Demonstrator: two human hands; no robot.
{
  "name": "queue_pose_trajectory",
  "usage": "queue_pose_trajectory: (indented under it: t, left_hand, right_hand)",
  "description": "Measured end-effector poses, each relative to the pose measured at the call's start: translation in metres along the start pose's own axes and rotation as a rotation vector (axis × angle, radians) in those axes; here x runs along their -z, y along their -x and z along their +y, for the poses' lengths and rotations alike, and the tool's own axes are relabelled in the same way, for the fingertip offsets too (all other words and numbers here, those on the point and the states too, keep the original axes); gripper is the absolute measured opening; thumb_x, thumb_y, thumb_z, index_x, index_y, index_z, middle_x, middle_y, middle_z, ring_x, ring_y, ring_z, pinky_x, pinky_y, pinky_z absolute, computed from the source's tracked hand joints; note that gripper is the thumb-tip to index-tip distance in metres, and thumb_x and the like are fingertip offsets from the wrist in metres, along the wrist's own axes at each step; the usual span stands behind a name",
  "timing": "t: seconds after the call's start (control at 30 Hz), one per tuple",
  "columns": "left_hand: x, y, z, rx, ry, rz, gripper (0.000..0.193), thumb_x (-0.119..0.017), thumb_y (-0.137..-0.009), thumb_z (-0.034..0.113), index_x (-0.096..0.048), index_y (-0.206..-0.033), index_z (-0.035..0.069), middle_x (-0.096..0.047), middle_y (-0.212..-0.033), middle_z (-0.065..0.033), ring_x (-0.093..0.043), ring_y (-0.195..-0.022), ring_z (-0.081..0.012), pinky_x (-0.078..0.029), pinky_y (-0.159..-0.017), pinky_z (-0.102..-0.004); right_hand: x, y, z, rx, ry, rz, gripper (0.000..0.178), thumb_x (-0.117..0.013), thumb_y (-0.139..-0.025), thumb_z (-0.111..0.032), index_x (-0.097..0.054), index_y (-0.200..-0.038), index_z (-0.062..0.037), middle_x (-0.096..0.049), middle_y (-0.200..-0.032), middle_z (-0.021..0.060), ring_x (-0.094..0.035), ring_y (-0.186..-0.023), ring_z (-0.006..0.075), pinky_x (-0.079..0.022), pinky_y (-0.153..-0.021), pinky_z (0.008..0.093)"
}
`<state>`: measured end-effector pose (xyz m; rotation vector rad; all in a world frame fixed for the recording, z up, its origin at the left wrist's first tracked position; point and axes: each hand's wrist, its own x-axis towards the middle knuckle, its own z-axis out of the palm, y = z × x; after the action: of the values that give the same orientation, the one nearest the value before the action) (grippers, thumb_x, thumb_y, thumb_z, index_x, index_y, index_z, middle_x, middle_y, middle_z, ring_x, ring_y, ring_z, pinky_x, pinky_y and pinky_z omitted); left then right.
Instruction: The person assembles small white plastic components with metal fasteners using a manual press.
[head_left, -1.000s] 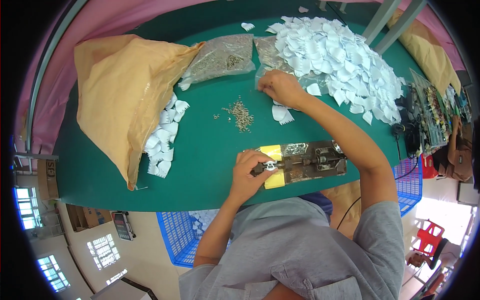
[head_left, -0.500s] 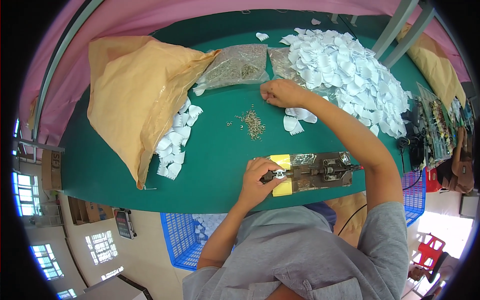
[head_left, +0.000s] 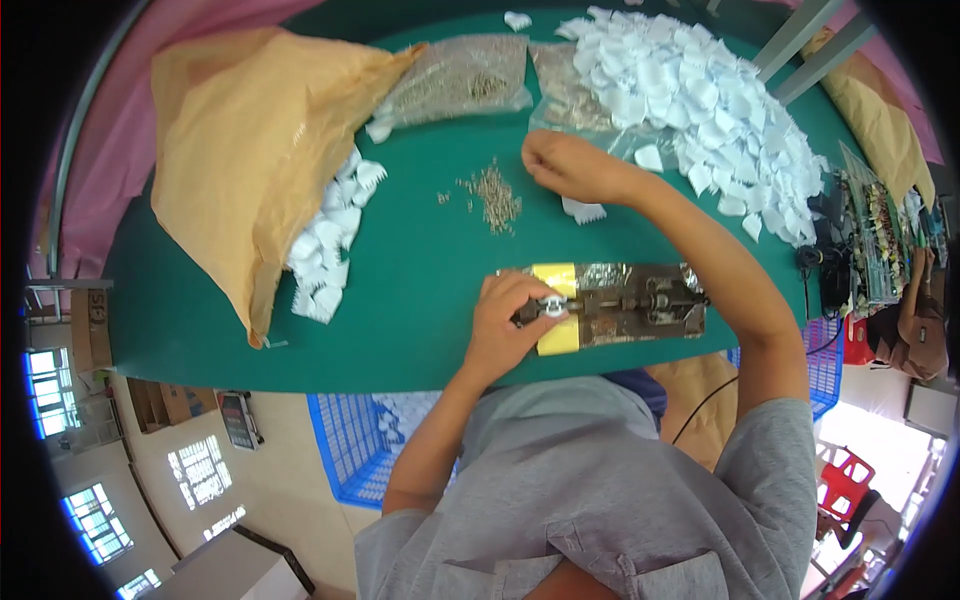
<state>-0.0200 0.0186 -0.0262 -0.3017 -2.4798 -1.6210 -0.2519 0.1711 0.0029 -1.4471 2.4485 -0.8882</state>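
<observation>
My left hand (head_left: 508,322) is closed at the left end of a dark metal jig (head_left: 640,302), pinching a small white plastic piece (head_left: 554,307) between thumb and fingers. A yellow strip (head_left: 557,338) wraps the jig beside it. Farther off, my right hand (head_left: 578,168) hangs over the green table with its fingers curled together; whatever they may hold is hidden. Just left of it lies a loose heap of tiny metal rings (head_left: 497,200). Under its near side, one white toothed plastic piece (head_left: 583,211) shows partly.
A large pile of white toothed pieces (head_left: 700,110) covers the far right. Clear bags of small parts (head_left: 455,82) lie at the back. On the left a big tan paper sack (head_left: 245,150) has more white pieces beside it. A blue basket (head_left: 345,465) stands below the table edge.
The whole view has tilted, so the table sits higher in the picture. Relative to the table, my right hand has come slightly nearer, partly covering the white pieces. My left hand stays at the jig.
</observation>
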Motion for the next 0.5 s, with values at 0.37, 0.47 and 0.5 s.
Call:
queue_pose_trajectory:
  t: [0.37, 0.47, 0.5]
  left_hand:
    - [-0.002, -0.003, -0.006, 0.009, 0.031, -0.017, 0.027, -0.087, -0.075, 0.007, -0.074, -0.099, 0.009, -0.07, -0.102, -0.0023, -0.062, -0.099, -0.0201, -0.042, -0.092, -0.0348]
    - [-0.004, -0.003, -0.004, -0.016, 0.059, 0.032, 0.024, -0.087, -0.077, 0.016, -0.071, -0.095, 0.012, -0.068, -0.095, -0.0003, -0.061, -0.094, -0.0206, -0.039, -0.088, -0.0364]
    - [-0.004, -0.003, -0.003, -0.016, 0.062, 0.025, 0.024, -0.087, -0.077, 0.017, -0.071, -0.095, 0.012, -0.068, -0.094, -0.0001, -0.061, -0.093, -0.0203, -0.039, -0.088, -0.0363]
  right_hand:
    - [-0.017, 0.117, -0.117, -0.088, -0.223, 0.211, 0.016, -0.077, -0.085, -0.004, -0.067, -0.097, -0.0078, -0.063, -0.083, 0.0051, -0.062, -0.082, 0.0262, -0.05, -0.074, 0.0378]
    - [-0.021, 0.125, -0.118, -0.093, -0.22, 0.227, 0.018, -0.078, -0.082, -0.005, -0.066, -0.095, -0.009, -0.064, -0.084, 0.004, -0.06, -0.083, 0.027, -0.047, -0.075, 0.0392]
    - [-0.024, 0.127, -0.117, -0.066, -0.184, 0.245, 0.017, -0.078, -0.083, -0.005, -0.067, -0.094, -0.0088, -0.064, -0.084, 0.0039, -0.06, -0.084, 0.0266, -0.048, -0.075, 0.0391]
